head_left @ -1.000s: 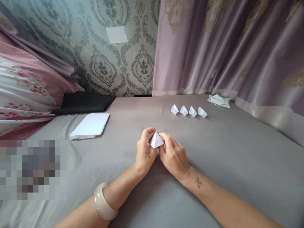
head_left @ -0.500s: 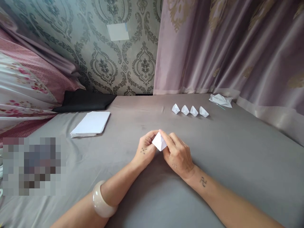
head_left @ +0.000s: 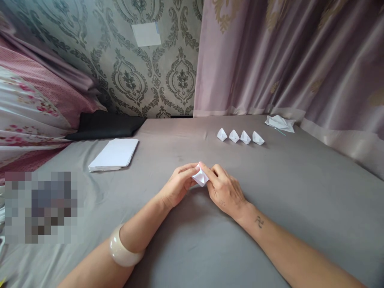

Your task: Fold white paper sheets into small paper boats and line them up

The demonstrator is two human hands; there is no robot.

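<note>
A small piece of folded white paper (head_left: 200,177) is held between both hands above the grey sheet, its creased faces turned up toward me. My left hand (head_left: 179,184) pinches it from the left, thumb lying along its upper edge. From the right, my right hand (head_left: 225,187) grips the same paper, with a fingertip at its top corner and the other fingers curled. The underside of the paper and some fingertips are hidden. Farther back, several folded paper boats (head_left: 234,136) stand in a row.
A stack of white paper (head_left: 114,154) lies at the left, in front of a folded black cloth (head_left: 108,125). Loose folded papers (head_left: 280,123) rest at the back right by the purple curtain (head_left: 255,60). The grey sheet (head_left: 300,192) covers the surface. A blurred patch hides the lower left.
The folded paper has tilted and its shape looks different, with an inner crease now showing. My left thumb has come up onto its top edge. My right hand has barely moved.
</note>
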